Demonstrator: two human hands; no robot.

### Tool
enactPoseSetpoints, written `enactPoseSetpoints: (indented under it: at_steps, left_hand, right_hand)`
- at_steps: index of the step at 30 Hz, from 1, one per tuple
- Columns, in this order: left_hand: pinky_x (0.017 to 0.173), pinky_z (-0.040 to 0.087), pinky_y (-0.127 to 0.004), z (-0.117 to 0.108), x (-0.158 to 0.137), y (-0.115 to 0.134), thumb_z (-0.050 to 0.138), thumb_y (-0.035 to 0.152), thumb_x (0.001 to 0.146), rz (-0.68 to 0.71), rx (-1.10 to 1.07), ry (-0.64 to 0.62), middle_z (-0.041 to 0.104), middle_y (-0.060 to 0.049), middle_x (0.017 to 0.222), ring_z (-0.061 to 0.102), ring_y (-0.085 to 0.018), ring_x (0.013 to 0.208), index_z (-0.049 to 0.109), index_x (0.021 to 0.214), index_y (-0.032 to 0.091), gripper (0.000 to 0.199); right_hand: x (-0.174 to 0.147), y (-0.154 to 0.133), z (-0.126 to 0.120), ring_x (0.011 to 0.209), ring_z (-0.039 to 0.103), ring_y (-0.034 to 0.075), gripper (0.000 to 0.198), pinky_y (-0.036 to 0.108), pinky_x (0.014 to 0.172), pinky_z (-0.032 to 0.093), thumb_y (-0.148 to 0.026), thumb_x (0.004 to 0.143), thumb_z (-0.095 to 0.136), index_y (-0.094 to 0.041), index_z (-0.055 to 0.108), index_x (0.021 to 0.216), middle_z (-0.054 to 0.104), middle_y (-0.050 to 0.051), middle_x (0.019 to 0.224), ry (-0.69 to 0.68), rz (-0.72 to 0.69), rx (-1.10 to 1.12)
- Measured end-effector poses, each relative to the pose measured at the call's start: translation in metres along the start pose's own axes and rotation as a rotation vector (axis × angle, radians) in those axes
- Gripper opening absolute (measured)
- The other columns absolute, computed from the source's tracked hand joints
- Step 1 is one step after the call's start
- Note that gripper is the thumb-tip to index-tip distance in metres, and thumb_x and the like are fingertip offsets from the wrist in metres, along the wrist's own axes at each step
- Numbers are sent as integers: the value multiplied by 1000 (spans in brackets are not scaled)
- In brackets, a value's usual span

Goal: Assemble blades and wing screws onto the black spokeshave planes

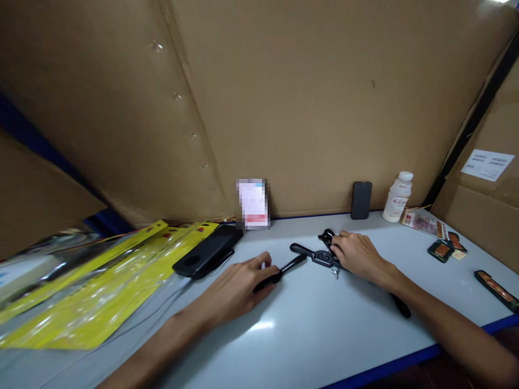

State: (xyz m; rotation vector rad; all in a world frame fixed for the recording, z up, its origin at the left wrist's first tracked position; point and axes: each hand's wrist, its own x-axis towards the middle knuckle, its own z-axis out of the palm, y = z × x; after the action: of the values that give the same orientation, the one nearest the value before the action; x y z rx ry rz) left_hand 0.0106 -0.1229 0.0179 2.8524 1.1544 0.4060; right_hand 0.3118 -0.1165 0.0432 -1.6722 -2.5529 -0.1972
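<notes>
My left hand (243,283) is closed around a slim black-handled tool (294,263), whose free end points right; its other end is hidden in my fingers. A black spokeshave (322,257) with a cut-out body lies on the table, one handle pointing left and what looks like its other handle (400,306) emerging below my right forearm. My right hand (359,254) has its fingers bent over a black metal piece (327,235) at the spokeshave's far side. Whether that piece is separate from the spokeshave I cannot tell. A small silver wing screw (334,273) is at its near edge.
Yellow blister packs (105,292) and a black power bank (208,251) lie left. A blurred-out screen (254,205), a dark phone (361,200) and a white-capped bottle (398,198) stand along the cardboard wall (308,108). Small dark packets (441,250) lie right, near the blue table edge (389,368).
</notes>
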Motion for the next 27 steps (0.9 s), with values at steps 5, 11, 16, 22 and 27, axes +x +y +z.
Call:
enactPoseSetpoints:
  at_steps: [5, 11, 16, 22, 27]
  left_hand:
    - [70, 54, -32, 12, 0, -26, 51, 35, 96, -188, -6, 75, 64, -8, 112, 69, -21, 79, 65, 124, 25, 33]
    - [77, 56, -33, 20, 4, -33, 55, 33, 93, -260, -288, 262, 65, -8, 113, 66, -21, 93, 47, 137, 22, 46]
    - [77, 52, -34, 13, 6, -30, 46, 36, 100, -276, -99, 282, 61, -5, 93, 61, -21, 85, 59, 98, 20, 21]
    - [70, 45, -32, 12, 11, -24, 42, 24, 101, -187, 86, 128, 59, -6, 87, 57, -22, 81, 59, 89, 19, 21]
    - [72, 44, -30, 10, 11, -15, 43, 17, 100, -66, 28, 78, 60, -4, 87, 56, -20, 82, 59, 87, 19, 21]
  right_hand:
    - [-6, 1, -1, 76, 68, 23, 21, 31, 64, 37, -32, 97, 54, -18, 69, 91, 72, 8, 86, -71, -50, -6]
    - [-10, -10, 12, 75, 69, 25, 19, 33, 62, 37, -27, 97, 53, -15, 66, 104, 73, 11, 87, -73, -65, -23]
    - [-10, -11, 16, 70, 70, 26, 18, 33, 59, 35, -25, 97, 53, -14, 67, 98, 73, 12, 79, -71, -63, -41]
    - [-12, -13, 20, 69, 69, 26, 19, 33, 58, 34, -21, 97, 52, -12, 69, 101, 72, 14, 82, -27, -60, -59]
    - [-14, -27, 19, 77, 66, 23, 26, 32, 58, 35, -28, 102, 45, -15, 65, 114, 67, 14, 109, 89, -106, -39]
